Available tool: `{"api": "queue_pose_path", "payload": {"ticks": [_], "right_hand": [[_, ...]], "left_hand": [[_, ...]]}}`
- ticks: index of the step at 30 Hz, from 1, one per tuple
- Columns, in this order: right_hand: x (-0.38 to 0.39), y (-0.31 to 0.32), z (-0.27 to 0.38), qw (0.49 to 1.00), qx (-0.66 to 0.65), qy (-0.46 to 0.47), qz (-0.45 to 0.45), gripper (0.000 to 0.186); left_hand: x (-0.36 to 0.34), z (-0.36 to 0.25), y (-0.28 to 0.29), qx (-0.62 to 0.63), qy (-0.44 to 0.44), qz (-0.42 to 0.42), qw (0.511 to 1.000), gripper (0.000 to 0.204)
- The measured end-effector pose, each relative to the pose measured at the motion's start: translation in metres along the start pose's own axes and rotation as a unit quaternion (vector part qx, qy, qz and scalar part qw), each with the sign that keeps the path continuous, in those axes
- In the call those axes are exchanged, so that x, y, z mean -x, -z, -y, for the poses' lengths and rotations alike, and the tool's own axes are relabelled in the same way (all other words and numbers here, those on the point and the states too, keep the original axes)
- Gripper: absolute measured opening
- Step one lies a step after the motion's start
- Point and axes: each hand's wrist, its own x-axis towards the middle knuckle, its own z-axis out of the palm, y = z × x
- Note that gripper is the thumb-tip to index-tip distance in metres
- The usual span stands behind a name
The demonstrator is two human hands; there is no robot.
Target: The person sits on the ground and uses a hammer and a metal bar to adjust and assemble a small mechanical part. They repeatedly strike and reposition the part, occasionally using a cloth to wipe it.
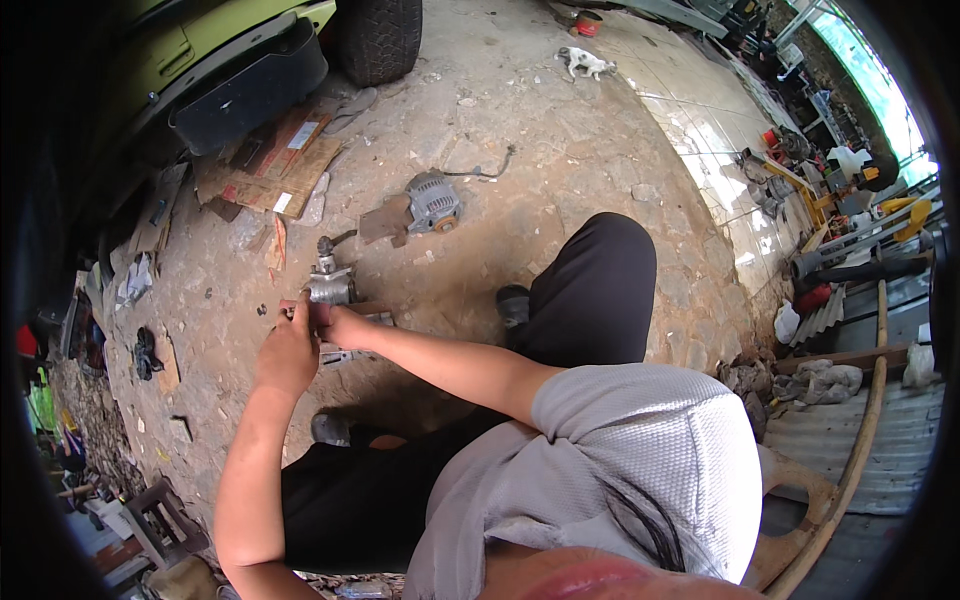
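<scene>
My left hand [288,352] and my right hand [345,327] meet low over the ground, at the near side of a silver metal pump-like part [332,288] with a round body and an upright fitting. The fingers of both are bent closed, the left index finger pointing up along the part. Something small and reddish [289,305] shows at the left fingertips; what either hand grips is mostly hidden. Under my hands lies a flat metal piece [340,356], partly covered. Beyond the part, a grey alternator-like unit [433,203] rests on the ground beside a brown scrap [386,220].
A yellow-green vehicle [190,45] with a black tire [380,40] stands at the far left, flattened cardboard [270,165] below it. A white and grey cat [584,63] is on the far floor. Tools and parts [800,190] crowd the right, near a long wooden pole [862,440].
</scene>
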Motion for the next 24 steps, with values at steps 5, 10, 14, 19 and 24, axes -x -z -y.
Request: {"api": "queue_pose_path", "payload": {"ticks": [5, 10, 14, 19, 24], "right_hand": [[0.019, 0.005, -0.009, 0.992, 0.071, -0.092, -0.044, 0.043], [0.004, -0.012, 0.01, 0.994, -0.081, 0.063, -0.036, 0.04], [0.018, 0.009, -0.028, 0.995, 0.066, -0.053, -0.049, 0.046], [0.001, -0.005, 0.029, 0.99, -0.14, -0.019, 0.013, 0.048], [0.016, 0.0, -0.021, 0.995, -0.031, -0.096, -0.012, 0.054]], "left_hand": [[-0.001, 0.003, -0.006, -0.018, -0.016, -0.012, 1.0, 0.08], [0.004, 0.015, -0.014, -0.004, -0.013, -0.019, 1.0, 0.078], [-0.002, 0.007, -0.01, 0.014, -0.039, -0.037, 0.998, 0.068], [0.0, 0.013, -0.016, -0.012, -0.015, -0.026, 0.999, 0.068], [0.006, 0.012, -0.007, 0.005, -0.021, -0.006, 1.0, 0.071]]}}
